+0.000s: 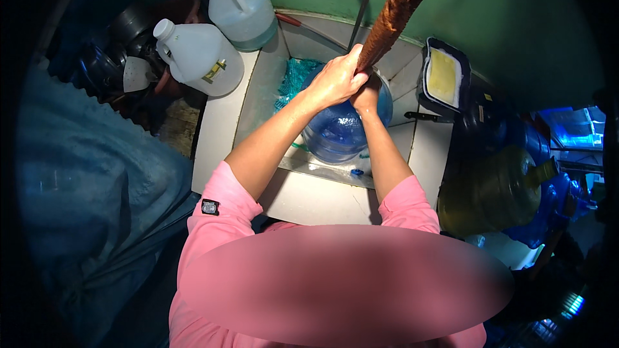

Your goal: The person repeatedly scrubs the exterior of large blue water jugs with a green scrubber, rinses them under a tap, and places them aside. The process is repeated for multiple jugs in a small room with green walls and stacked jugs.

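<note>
A large clear-blue water jug (335, 132) stands in a tiled basin (258, 100). Both my hands meet over its top, just below the lower visible end of a rusty brown pipe (393, 16). My left hand (338, 79) is closed, its fingers curled beside the pipe. Close against it, my right hand (367, 95) is partly hidden by the left hand and the pipe; its fingers hardly show. Whether they grip the jug's neck or the pipe's end cannot be made out. Teal netting (293, 80) lies in the basin left of the jug, and a small blue cap (357, 172) lies in front.
Two white plastic jugs with handles (200, 58) stand at the left ledge. A knife (429, 116) lies on the right ledge, near a dark tub with a yellow slab (445, 77). A yellowish water jug (493, 193) is at right; dark pots (132, 32) and blue cloth (97, 167) are left.
</note>
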Demonstrator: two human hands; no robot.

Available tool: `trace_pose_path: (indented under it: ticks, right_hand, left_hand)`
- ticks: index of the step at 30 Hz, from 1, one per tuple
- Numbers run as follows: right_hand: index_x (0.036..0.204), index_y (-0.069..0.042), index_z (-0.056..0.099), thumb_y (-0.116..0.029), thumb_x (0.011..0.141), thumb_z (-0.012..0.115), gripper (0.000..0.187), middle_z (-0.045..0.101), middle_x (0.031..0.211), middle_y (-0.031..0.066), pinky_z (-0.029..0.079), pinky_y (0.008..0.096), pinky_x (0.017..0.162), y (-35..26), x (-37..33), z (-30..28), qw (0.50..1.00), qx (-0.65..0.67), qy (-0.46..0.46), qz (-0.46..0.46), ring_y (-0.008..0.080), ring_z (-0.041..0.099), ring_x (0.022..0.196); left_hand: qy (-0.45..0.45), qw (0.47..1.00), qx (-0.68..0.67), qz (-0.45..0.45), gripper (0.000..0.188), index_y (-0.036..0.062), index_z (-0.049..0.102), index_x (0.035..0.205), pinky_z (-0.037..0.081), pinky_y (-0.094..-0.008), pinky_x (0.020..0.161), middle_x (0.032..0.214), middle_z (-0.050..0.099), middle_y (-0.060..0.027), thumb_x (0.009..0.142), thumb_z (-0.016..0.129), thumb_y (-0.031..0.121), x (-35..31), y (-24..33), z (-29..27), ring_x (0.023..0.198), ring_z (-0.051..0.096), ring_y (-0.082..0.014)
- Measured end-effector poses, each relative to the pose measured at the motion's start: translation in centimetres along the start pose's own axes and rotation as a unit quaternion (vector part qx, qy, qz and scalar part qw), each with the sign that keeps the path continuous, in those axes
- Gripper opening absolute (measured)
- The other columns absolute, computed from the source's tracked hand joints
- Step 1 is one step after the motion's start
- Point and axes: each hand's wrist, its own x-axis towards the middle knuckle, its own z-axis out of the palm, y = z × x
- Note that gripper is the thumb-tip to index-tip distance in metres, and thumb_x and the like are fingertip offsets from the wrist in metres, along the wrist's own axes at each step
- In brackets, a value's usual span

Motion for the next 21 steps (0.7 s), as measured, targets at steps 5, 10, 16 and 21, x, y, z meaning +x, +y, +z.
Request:
trace_pose_path:
  ticks: [5, 10, 16, 21]
  right_hand:
    - [0.101, -0.002, 0.065, -0.024, 0.084, 0.071, 0.029, 0.07, 0.09, 0.0167, 0.052, 0.0458, 0.072, 1.5, -0.6, 1.0, 0.998, 0.051, -0.019, -0.032, 0.0361, 0.068, 0.084]
    - [0.083, -0.002, 0.065, -0.016, 0.082, 0.073, 0.016, 0.067, 0.078, 0.0077, 0.048, 0.0365, 0.062, 2.8, -1.1, 1.5, 0.988, 0.155, -0.019, 0.003, 0.0188, 0.064, 0.071]
    - [0.09, -0.002, 0.065, -0.033, 0.067, 0.086, 0.043, 0.069, 0.072, 0.0097, 0.054, 0.0366, 0.066, 1.7, -0.5, 0.9, 0.99, 0.118, -0.043, 0.07, 0.0204, 0.068, 0.067]
    - [0.087, -0.003, 0.064, -0.035, 0.067, 0.087, 0.045, 0.068, 0.07, 0.01, 0.053, 0.0366, 0.063, 0.8, -0.3, 0.3, 0.987, 0.139, -0.039, 0.072, 0.0203, 0.068, 0.065]
  left_hand:
    - [-0.056, 0.997, 0.017, -0.046, 0.055, 0.0014, 0.048, 0.124, 0.048, -0.0517, 0.088, 0.117, 0.062, -0.0275, 0.084, 0.067, 0.034, -0.2, 0.7, -1.2, 0.105, 0.061, -0.0469]
    - [-0.034, 0.991, 0.123, -0.048, 0.08, 0.0061, 0.046, 0.144, 0.051, -0.0448, 0.095, 0.137, 0.058, -0.0206, 0.081, 0.066, 0.051, -0.9, 0.9, -3.0, 0.115, 0.062, -0.0385]
    - [-0.067, 0.99, 0.098, -0.078, 0.077, 0.0036, 0.048, 0.142, 0.051, -0.0464, 0.092, 0.133, 0.058, -0.0225, 0.081, 0.063, 0.047, -1.6, 0.7, -4.1, 0.103, 0.066, -0.036]
    - [-0.068, 0.985, 0.141, -0.077, 0.072, 0.0041, 0.047, 0.143, 0.049, -0.0463, 0.1, 0.142, 0.054, -0.02, 0.081, 0.062, 0.038, -1.9, 0.9, -3.8, 0.125, 0.056, -0.0393]
